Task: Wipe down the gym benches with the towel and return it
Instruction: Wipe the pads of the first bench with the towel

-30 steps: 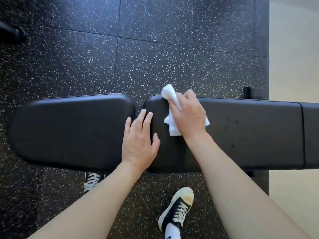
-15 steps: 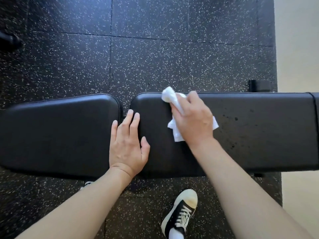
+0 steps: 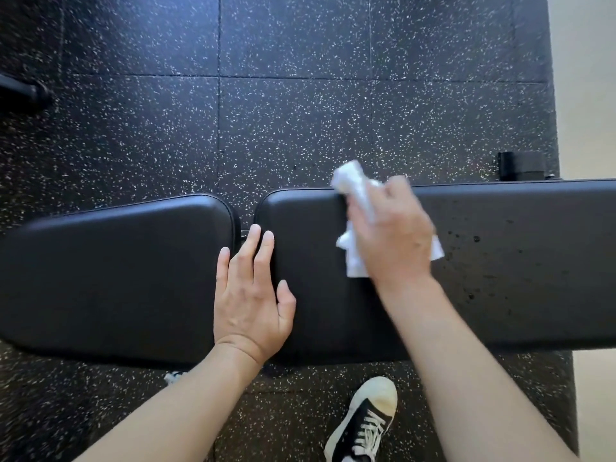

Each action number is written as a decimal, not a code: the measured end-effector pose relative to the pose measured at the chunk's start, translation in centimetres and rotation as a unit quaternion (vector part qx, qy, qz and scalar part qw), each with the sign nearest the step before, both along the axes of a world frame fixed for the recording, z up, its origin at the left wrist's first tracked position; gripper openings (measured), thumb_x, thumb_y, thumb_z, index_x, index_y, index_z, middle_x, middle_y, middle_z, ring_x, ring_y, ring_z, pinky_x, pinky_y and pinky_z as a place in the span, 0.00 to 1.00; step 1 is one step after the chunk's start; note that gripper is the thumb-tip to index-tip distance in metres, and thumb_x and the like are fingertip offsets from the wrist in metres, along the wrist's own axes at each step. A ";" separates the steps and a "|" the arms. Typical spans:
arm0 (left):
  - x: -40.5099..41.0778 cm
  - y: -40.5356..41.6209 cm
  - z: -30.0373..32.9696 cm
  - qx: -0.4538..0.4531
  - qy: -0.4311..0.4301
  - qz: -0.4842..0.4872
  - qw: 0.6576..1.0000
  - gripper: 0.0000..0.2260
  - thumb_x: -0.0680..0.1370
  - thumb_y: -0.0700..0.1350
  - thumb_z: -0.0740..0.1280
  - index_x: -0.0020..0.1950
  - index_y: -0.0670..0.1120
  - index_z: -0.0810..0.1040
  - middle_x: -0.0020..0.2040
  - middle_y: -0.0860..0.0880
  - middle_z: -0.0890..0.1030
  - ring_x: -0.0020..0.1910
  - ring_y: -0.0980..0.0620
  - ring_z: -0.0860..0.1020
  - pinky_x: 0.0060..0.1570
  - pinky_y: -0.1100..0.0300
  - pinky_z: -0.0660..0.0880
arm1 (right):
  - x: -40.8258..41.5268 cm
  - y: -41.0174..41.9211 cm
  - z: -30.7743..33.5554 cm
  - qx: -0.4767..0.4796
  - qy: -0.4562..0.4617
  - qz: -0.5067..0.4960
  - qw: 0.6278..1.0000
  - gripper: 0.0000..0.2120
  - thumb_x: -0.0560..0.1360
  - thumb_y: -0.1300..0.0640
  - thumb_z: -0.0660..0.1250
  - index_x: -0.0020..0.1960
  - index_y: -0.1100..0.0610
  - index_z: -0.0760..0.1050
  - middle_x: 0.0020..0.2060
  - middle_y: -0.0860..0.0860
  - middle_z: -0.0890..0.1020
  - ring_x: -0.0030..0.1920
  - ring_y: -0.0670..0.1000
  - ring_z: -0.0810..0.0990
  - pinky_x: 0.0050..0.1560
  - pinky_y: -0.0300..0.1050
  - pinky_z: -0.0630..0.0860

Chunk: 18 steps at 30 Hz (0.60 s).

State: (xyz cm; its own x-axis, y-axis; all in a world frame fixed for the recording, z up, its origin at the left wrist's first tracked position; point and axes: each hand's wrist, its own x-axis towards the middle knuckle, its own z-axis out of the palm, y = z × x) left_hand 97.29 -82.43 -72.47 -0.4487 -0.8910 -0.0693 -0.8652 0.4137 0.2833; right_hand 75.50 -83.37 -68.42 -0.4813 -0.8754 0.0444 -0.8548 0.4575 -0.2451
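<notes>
1. Writing or logos can't be made out anywhere, not even on the black-and-white sneaker point(image 3: 365, 420).
2. White towel point(image 3: 355, 195) is bunched under the right hand point(image 3: 391, 233), gripped and pressed onto the black bench point(image 3: 500, 261).
3. Left hand point(image 3: 250, 295) is laid flat, fingers spread, across the pad gap.
4. Speckled rubber floor point(image 3: 293, 128) is seen all around.

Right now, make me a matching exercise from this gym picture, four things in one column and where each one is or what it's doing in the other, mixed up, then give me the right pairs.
Things
1. towel
2. left hand
3. shoe
4. right hand

Places or states
A. on the speckled floor, below the near edge of the bench
B. lying flat with straight fingers across the gap between the two pads
C. white and crumpled, pressed against the long pad
D. holding the cloth on the long pad

Pairs: 1-C, 2-B, 3-A, 4-D
</notes>
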 end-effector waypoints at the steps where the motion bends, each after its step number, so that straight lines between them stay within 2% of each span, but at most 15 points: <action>1: 0.0 0.0 0.0 0.000 0.001 0.001 1.000 0.33 0.78 0.52 0.57 0.82 0.42 0.62 0.83 0.41 0.63 0.77 0.42 0.68 0.83 0.42 0.51 | -1.4 0.3 0.1 -0.019 -0.023 -0.061 0.998 0.09 0.81 0.51 0.64 0.54 0.53 0.81 0.44 0.54 0.75 0.40 0.60 0.76 0.37 0.50 0.71; 2: -0.1 0.0 0.1 0.000 0.005 0.001 1.000 0.33 0.78 0.51 0.58 0.82 0.42 0.62 0.83 0.41 0.63 0.76 0.42 0.69 0.83 0.42 0.51 | -2.1 0.5 0.1 -0.035 -0.044 -0.101 0.993 0.09 0.80 0.52 0.66 0.51 0.56 0.82 0.43 0.55 0.73 0.38 0.60 0.75 0.36 0.50 0.72; 4: -0.1 0.0 0.2 0.001 0.011 0.000 1.000 0.33 0.78 0.51 0.58 0.82 0.41 0.62 0.82 0.41 0.64 0.76 0.41 0.69 0.83 0.42 0.51 | -0.7 0.0 0.2 -0.038 -0.059 -0.110 0.991 0.09 0.80 0.53 0.68 0.48 0.58 0.82 0.42 0.54 0.72 0.38 0.59 0.74 0.36 0.51 0.72; 7: -0.1 -0.1 0.0 0.001 0.006 -0.003 1.000 0.32 0.78 0.51 0.58 0.82 0.40 0.63 0.82 0.40 0.64 0.78 0.43 0.66 0.83 0.42 0.50 | 5.0 -2.0 0.5 -0.049 -0.090 -0.015 0.995 0.07 0.78 0.54 0.69 0.48 0.57 0.82 0.42 0.54 0.75 0.38 0.57 0.75 0.34 0.52 0.71; 9: 0.0 -0.1 -0.2 0.010 -0.015 -0.005 1.000 0.31 0.80 0.51 0.59 0.82 0.40 0.64 0.80 0.40 0.67 0.79 0.44 0.63 0.83 0.41 0.50 | 8.2 -3.5 0.3 -0.044 -0.106 0.066 0.991 0.07 0.75 0.53 0.71 0.48 0.57 0.81 0.44 0.55 0.77 0.40 0.57 0.76 0.34 0.50 0.67; 11: -0.1 -0.1 -0.3 0.011 -0.025 -0.003 1.000 0.30 0.80 0.52 0.59 0.80 0.40 0.65 0.78 0.40 0.69 0.79 0.45 0.63 0.83 0.40 0.51 | 9.4 -4.4 0.1 -0.035 -0.101 0.121 0.987 0.07 0.75 0.52 0.73 0.47 0.56 0.82 0.45 0.54 0.78 0.41 0.57 0.77 0.36 0.49 0.64; 13: -0.2 -0.1 -0.2 0.002 0.001 -0.001 1.000 0.31 0.80 0.52 0.57 0.81 0.40 0.64 0.80 0.41 0.66 0.80 0.45 0.62 0.83 0.42 0.50 | 8.3 -4.4 0.3 -0.037 -0.105 0.144 0.983 0.08 0.75 0.52 0.74 0.46 0.56 0.82 0.44 0.54 0.77 0.40 0.57 0.76 0.35 0.50 0.67; 15: -0.1 0.0 -0.2 -0.004 0.010 -0.001 1.000 0.33 0.78 0.52 0.57 0.82 0.40 0.62 0.82 0.42 0.64 0.81 0.45 0.63 0.84 0.44 0.48 | 5.5 -3.2 0.7 -0.036 -0.106 0.133 0.985 0.07 0.77 0.52 0.73 0.46 0.56 0.82 0.41 0.55 0.76 0.38 0.59 0.76 0.33 0.52 0.71; 18: 0.1 0.0 -0.3 -0.004 0.006 0.005 1.000 0.33 0.78 0.52 0.58 0.82 0.41 0.62 0.83 0.43 0.62 0.80 0.44 0.65 0.84 0.45 0.48 | -0.8 -0.8 0.8 -0.022 -0.089 0.024 0.996 0.11 0.80 0.47 0.70 0.45 0.55 0.82 0.41 0.53 0.74 0.39 0.60 0.77 0.35 0.49 0.68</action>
